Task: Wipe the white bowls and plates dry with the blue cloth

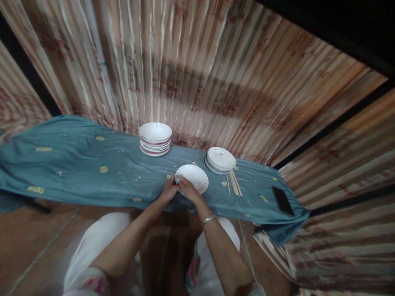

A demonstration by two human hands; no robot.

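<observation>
A white plate (196, 177) is at the front edge of the cloth-covered table, in front of me. My left hand (169, 190) is closed at the plate's left rim, gripping it. My right hand (188, 189) presses a small light-blue cloth (178, 180) against the same side of the rim. Both hands are close together, and their fingers partly hide the cloth. Behind and to the right of the plate stands a stack of white plates (221, 158), with several chopsticks (235, 183) lying in front of it.
A stack of white bowls (155, 132) stands at the back, left of centre. A black phone (282, 200) lies near the table's right end. The teal tablecloth (80, 172) hangs over the front edge. A striped curtain (185, 82) closes off the back.
</observation>
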